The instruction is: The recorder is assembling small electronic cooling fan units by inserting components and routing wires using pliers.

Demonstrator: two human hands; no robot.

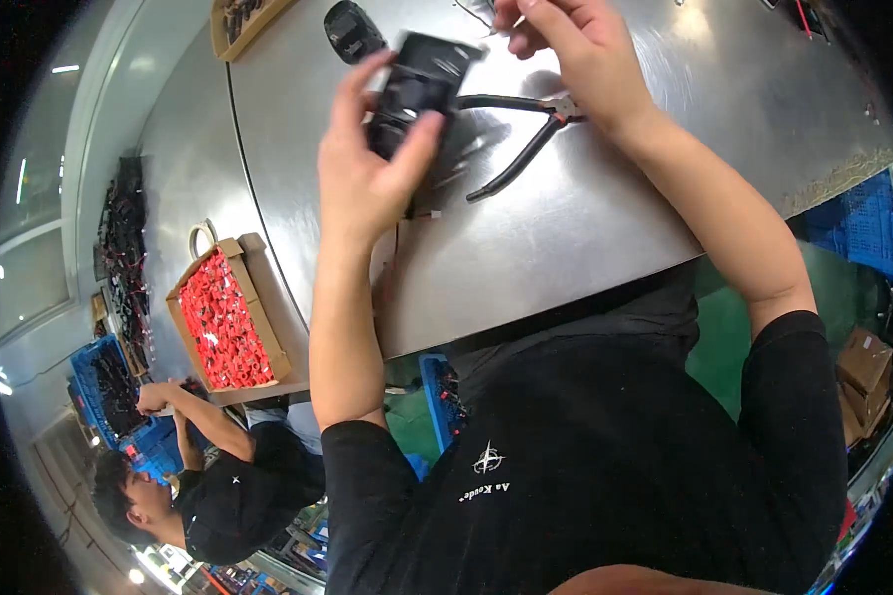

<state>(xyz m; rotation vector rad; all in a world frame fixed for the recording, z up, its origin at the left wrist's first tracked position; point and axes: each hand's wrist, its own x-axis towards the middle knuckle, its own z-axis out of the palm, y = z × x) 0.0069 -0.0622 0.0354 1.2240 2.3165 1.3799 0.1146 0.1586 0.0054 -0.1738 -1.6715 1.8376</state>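
Observation:
My left hand (pixel 372 169) is closed around a black, box-shaped plastic housing (pixel 429 71), thumb on one side and fingers on the other. Motion smears the housing a little, so its exact kind is unclear. Up at the top edge, my right hand (pixel 585 45) has its fingers bent together in a pinch. Whatever lies between those fingertips is hidden. Just below that hand, cutting pliers (pixel 522 157) with black handles lie spread on the metal table, their jaws partly under my right wrist. A thin dark wire (pixel 472 14) shows left of the right fingertips.
A cardboard box (pixel 253 302) full of small red parts (pixel 218 327) stands on the left of the metal table (pixel 566 248). Another black housing (pixel 353 32) lies beyond my left hand. A co-worker (pixel 228 496) works at lower left. Blue crates (pixel 868 233) stand at right.

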